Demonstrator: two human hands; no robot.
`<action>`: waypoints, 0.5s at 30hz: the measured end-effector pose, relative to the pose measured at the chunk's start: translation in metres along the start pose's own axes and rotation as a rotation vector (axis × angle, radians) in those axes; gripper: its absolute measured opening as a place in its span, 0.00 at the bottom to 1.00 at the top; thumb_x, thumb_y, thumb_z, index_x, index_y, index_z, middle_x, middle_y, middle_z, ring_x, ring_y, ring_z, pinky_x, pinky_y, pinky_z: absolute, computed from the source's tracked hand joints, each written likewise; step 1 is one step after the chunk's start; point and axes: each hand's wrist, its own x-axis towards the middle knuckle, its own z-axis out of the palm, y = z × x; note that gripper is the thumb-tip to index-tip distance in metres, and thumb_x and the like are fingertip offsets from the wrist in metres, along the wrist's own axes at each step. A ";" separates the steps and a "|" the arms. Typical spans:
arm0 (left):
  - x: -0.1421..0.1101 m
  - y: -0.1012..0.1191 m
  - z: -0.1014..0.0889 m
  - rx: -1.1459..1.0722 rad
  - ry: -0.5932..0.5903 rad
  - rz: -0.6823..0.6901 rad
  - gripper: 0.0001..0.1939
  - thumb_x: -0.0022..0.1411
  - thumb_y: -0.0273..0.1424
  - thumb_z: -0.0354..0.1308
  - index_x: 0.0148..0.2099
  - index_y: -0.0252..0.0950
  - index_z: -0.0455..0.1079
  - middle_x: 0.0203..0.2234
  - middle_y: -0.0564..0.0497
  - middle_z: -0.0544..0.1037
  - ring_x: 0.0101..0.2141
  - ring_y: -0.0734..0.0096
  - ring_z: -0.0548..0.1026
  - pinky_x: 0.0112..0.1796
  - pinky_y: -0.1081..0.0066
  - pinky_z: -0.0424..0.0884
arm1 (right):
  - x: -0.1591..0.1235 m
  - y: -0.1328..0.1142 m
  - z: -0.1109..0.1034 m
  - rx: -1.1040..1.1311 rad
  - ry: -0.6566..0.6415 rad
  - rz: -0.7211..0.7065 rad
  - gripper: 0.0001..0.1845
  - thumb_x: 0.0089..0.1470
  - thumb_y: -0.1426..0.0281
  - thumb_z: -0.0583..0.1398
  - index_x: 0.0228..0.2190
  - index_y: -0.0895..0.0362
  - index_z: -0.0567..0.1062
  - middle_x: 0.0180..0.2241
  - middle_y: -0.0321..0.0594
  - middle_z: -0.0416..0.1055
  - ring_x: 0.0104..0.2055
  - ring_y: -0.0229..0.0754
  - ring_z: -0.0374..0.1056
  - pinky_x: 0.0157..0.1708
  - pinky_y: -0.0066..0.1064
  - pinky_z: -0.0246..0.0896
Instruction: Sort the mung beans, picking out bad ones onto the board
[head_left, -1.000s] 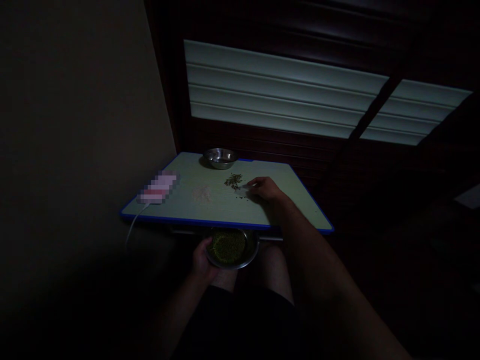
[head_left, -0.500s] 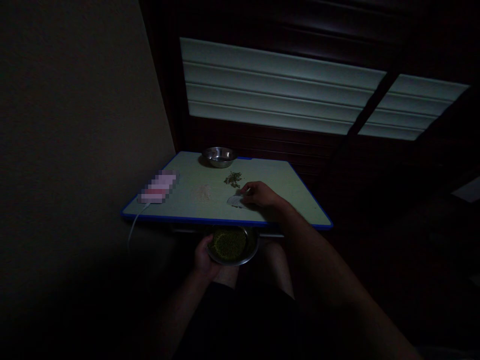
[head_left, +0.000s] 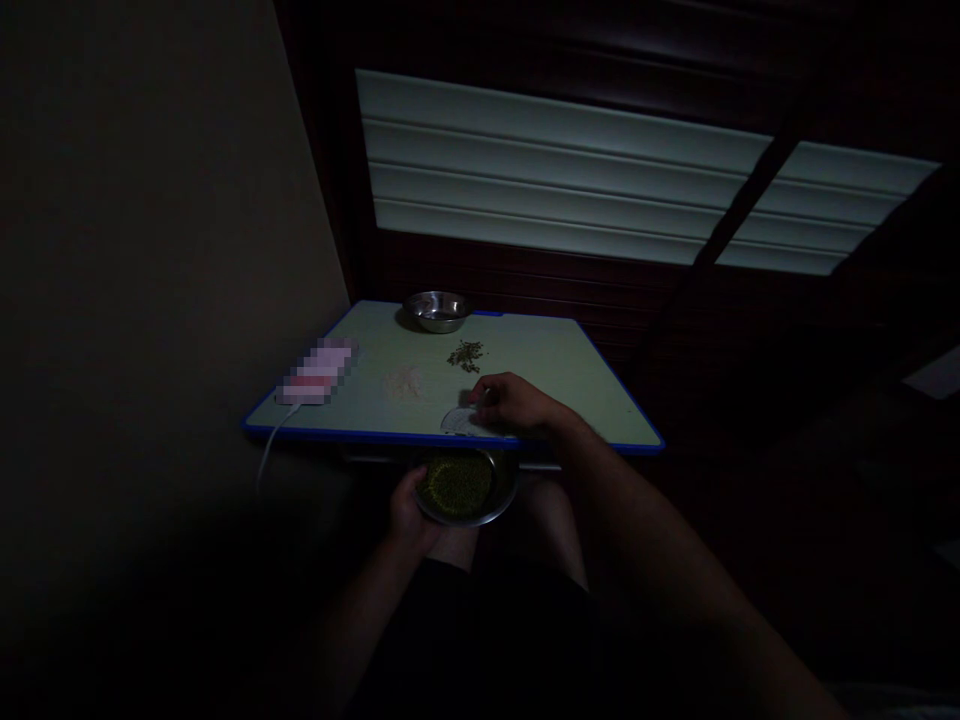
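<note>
My left hand (head_left: pixel 410 515) grips the left rim of a metal bowl (head_left: pixel 491 516) below the table's front edge, over my lap. Small green beans (head_left: pixel 456 484), which look like mung beans, fill much of it. In the fingers of my right hand (head_left: pixel 514 401) is a clear, flat half-round piece with fine markings, a protractor (head_left: pixel 457 421) by its look. It lies low against the tabletop (head_left: pixel 555 360) near the front edge, above the bowl. Behind it is a small pile of beans (head_left: pixel 466 355). Whether any beans are under the protractor is too dark to tell.
A second metal bowl (head_left: pixel 438 313) stands at the table's back left. A pale scattered patch (head_left: pixel 405 381) lies left of the bean pile. At the left edge is a blurred pink device (head_left: pixel 319 372) with a white cable (head_left: pixel 271 445). A wall (head_left: pixel 172 200) borders the left side.
My right hand has drawn the protractor from beside the bean pile toward the table's front edge. The few loose beans near it no longer show there. My left hand keeps hold of the bowl.
</note>
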 end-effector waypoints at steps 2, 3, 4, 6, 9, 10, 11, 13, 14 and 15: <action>0.001 0.000 -0.001 0.001 -0.008 -0.007 0.13 0.53 0.29 0.54 0.39 0.31 0.75 0.30 0.43 0.81 0.34 0.56 0.79 0.39 0.58 0.75 | -0.002 -0.002 0.001 -0.001 -0.011 -0.001 0.15 0.41 0.74 0.66 0.35 0.60 0.74 0.23 0.32 0.71 0.22 0.31 0.62 0.23 0.22 0.55; 0.001 0.000 -0.001 0.001 -0.012 -0.005 0.13 0.53 0.29 0.54 0.39 0.31 0.75 0.31 0.42 0.81 0.34 0.56 0.79 0.40 0.58 0.75 | -0.003 -0.003 0.001 0.000 -0.020 -0.001 0.15 0.41 0.74 0.65 0.36 0.60 0.74 0.23 0.32 0.71 0.22 0.32 0.62 0.23 0.22 0.55; 0.000 0.000 -0.001 0.001 -0.013 -0.005 0.14 0.53 0.29 0.54 0.40 0.31 0.75 0.31 0.42 0.81 0.35 0.55 0.79 0.41 0.58 0.75 | -0.003 -0.003 0.001 0.001 -0.029 0.002 0.16 0.41 0.74 0.65 0.36 0.60 0.74 0.23 0.32 0.71 0.22 0.32 0.62 0.23 0.22 0.55; -0.001 0.001 0.000 0.002 -0.004 -0.009 0.14 0.53 0.29 0.54 0.41 0.32 0.75 0.31 0.43 0.81 0.35 0.55 0.79 0.42 0.56 0.74 | -0.005 -0.004 0.002 0.004 -0.045 0.000 0.16 0.42 0.73 0.65 0.37 0.60 0.74 0.23 0.32 0.71 0.23 0.32 0.62 0.24 0.22 0.55; -0.004 0.001 0.003 -0.004 0.003 -0.009 0.14 0.53 0.29 0.54 0.41 0.32 0.75 0.29 0.44 0.81 0.34 0.55 0.79 0.41 0.56 0.74 | -0.006 -0.003 0.004 -0.001 -0.065 -0.028 0.17 0.41 0.73 0.66 0.38 0.60 0.74 0.24 0.33 0.71 0.24 0.32 0.63 0.24 0.22 0.56; -0.004 0.001 0.003 -0.005 0.000 -0.008 0.14 0.53 0.29 0.54 0.40 0.32 0.75 0.29 0.44 0.81 0.33 0.55 0.79 0.41 0.57 0.74 | -0.006 -0.002 0.005 0.004 -0.073 -0.039 0.17 0.41 0.73 0.65 0.38 0.60 0.74 0.24 0.33 0.71 0.24 0.32 0.62 0.24 0.22 0.56; -0.005 0.001 0.004 -0.008 0.000 -0.003 0.13 0.53 0.29 0.54 0.40 0.31 0.75 0.29 0.43 0.81 0.33 0.56 0.79 0.40 0.58 0.74 | -0.006 -0.001 0.004 0.012 -0.080 -0.046 0.17 0.42 0.73 0.65 0.38 0.60 0.74 0.24 0.33 0.71 0.23 0.32 0.62 0.24 0.22 0.56; -0.005 0.001 0.003 -0.019 -0.002 -0.001 0.13 0.53 0.28 0.54 0.39 0.31 0.75 0.29 0.43 0.81 0.32 0.57 0.79 0.39 0.59 0.74 | -0.004 0.000 0.002 0.039 -0.073 -0.046 0.18 0.41 0.72 0.65 0.38 0.60 0.74 0.24 0.33 0.71 0.22 0.32 0.61 0.23 0.23 0.55; -0.005 0.001 0.003 -0.025 -0.001 -0.002 0.13 0.53 0.28 0.54 0.39 0.31 0.75 0.29 0.43 0.81 0.32 0.57 0.79 0.39 0.59 0.74 | -0.001 0.000 -0.001 0.058 -0.059 -0.040 0.18 0.41 0.72 0.65 0.38 0.60 0.74 0.23 0.33 0.71 0.22 0.31 0.61 0.23 0.23 0.54; -0.004 0.001 0.002 -0.032 -0.002 -0.004 0.13 0.53 0.28 0.54 0.39 0.31 0.75 0.29 0.44 0.81 0.32 0.57 0.79 0.39 0.59 0.74 | 0.001 0.001 -0.004 0.080 -0.033 -0.033 0.19 0.40 0.72 0.65 0.38 0.60 0.74 0.23 0.32 0.70 0.22 0.31 0.60 0.23 0.23 0.54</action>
